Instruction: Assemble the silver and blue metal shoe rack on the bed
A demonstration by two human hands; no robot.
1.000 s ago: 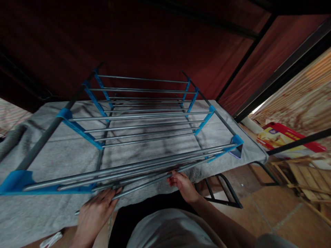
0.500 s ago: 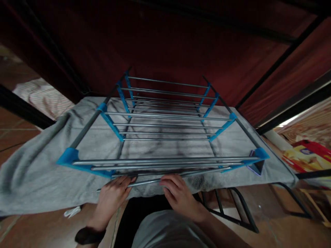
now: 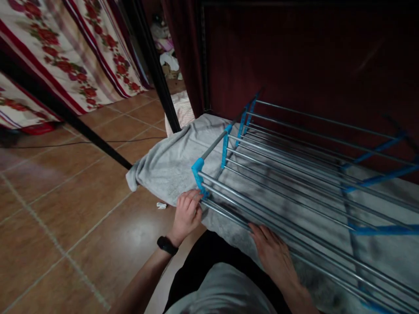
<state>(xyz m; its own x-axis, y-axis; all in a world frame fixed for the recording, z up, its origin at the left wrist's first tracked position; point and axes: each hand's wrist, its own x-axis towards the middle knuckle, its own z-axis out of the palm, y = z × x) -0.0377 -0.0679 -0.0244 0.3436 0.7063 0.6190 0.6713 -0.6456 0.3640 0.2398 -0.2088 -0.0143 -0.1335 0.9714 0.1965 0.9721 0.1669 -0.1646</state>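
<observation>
A rack of metal rods [image 3: 262, 174] with blue plastic connectors stands on a grey blanket. At its near left corner is a blue connector [image 3: 197, 168]. My left hand [image 3: 188, 211], with a dark wristband, is closed round the left end of the lowest front rod [image 3: 225, 213], its fingertips against the foot of that connector. Whether this rod end sits inside the connector is hidden by my fingers. Further right, my right hand [image 3: 273, 248] has its fingers curled over the same rod, the thumb out of sight.
The grey blanket [image 3: 170, 170] covers the surface under the rack and hangs over its left end. Black metal posts [image 3: 160, 74] rise at the left. A dark red cloth [image 3: 294, 56] hangs behind. A small white item [image 3: 161, 205] lies on the tiled floor [image 3: 98, 183].
The view has turned left. My left hand has moved to the near left connector, bringing the rod's loose left end up against it. My right hand stays on the rod.
</observation>
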